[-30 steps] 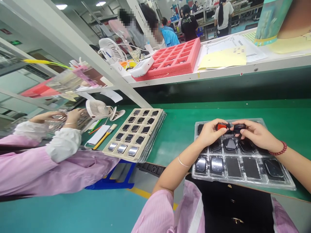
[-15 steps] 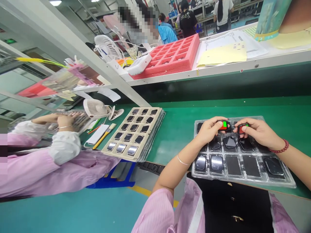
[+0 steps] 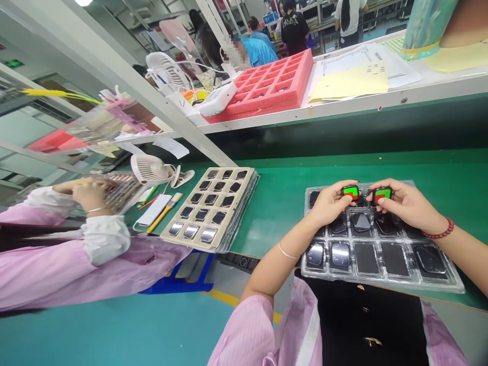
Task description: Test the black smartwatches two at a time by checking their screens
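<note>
Green bench [image 3: 274,203] is topped by a clear tray [image 3: 381,283] of dark screens. Over it, a red-and-green piece [image 3: 351,192] is gripped by the closed fingers of the left hand [image 3: 331,203], and a matching piece [image 3: 382,195] by the right hand [image 3: 406,201].

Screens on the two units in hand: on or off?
On: the black unit in the left hand and the black unit in the right hand each show a bright green-and-red screen.
</note>
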A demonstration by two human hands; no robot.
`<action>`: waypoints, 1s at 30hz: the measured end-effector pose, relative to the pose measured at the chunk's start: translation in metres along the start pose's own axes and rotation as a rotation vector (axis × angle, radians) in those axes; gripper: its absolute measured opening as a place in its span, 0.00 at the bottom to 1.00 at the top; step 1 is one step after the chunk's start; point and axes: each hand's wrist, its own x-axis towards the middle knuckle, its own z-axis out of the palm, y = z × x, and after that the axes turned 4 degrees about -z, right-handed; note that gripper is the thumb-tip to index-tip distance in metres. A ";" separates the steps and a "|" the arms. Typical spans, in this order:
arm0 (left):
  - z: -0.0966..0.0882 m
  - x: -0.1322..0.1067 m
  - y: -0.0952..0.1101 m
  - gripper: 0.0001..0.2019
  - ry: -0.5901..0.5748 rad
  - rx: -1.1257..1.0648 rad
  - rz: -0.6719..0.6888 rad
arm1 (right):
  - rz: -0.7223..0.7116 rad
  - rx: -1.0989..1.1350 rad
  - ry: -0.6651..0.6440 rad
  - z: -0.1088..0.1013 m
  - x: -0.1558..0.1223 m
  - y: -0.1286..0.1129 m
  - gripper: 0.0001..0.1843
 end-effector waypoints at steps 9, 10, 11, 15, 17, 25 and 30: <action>0.000 0.003 -0.007 0.24 -0.009 -0.039 0.059 | 0.003 0.009 -0.005 0.000 -0.001 0.007 0.22; 0.000 0.003 -0.007 0.24 -0.007 -0.039 0.061 | 0.005 0.006 -0.011 0.000 -0.001 0.007 0.22; 0.000 0.003 -0.008 0.24 -0.004 -0.037 0.060 | 0.007 0.000 -0.016 0.000 -0.001 0.007 0.23; 0.001 0.002 -0.007 0.24 0.011 -0.020 0.053 | -0.008 -0.032 -0.023 0.001 -0.001 0.004 0.21; 0.001 0.002 -0.006 0.23 0.014 -0.005 0.050 | -0.019 -0.051 -0.024 0.001 -0.001 0.003 0.19; 0.001 0.000 -0.005 0.19 -0.001 -0.033 0.059 | -0.017 -0.043 -0.045 0.000 -0.001 -0.002 0.13; 0.001 0.001 -0.005 0.18 -0.004 -0.064 0.053 | 0.009 -0.042 -0.052 0.000 -0.001 -0.005 0.12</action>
